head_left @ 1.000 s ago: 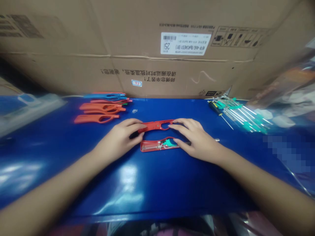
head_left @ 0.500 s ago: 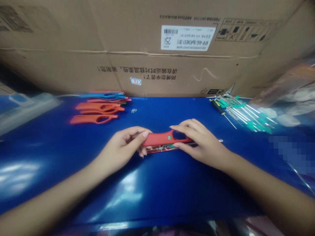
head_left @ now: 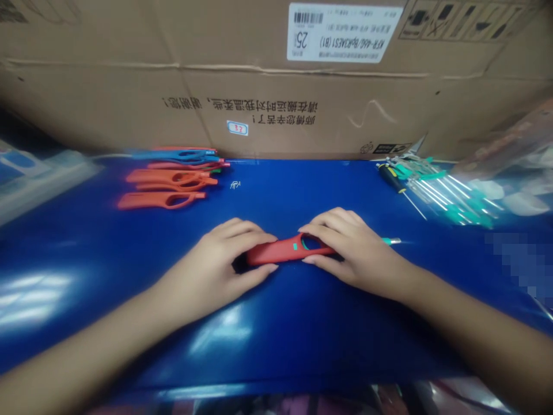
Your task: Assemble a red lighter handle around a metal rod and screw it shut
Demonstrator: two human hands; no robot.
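Observation:
A red plastic handle [head_left: 283, 251] with a small green button and an oval finger hole lies flat on the blue table [head_left: 276, 323] in the middle. My left hand [head_left: 224, 259] curls round its left end, fingers above and thumb below. My right hand [head_left: 345, 249] presses down on its right end over the hole. A thin metal rod with a green tip [head_left: 391, 241] sticks out to the right from under my right hand.
A stack of orange, red and blue handles [head_left: 173, 178] lies at the back left. Green-handled screwdrivers and rods [head_left: 436, 190] lie at the back right beside clear plastic bags [head_left: 514, 173]. A large cardboard box [head_left: 276, 80] walls off the table's far edge.
The red cover half, lying beyond the open half a second ago, has been turned over and set down on it. Both hands now press the closed handle on the table.

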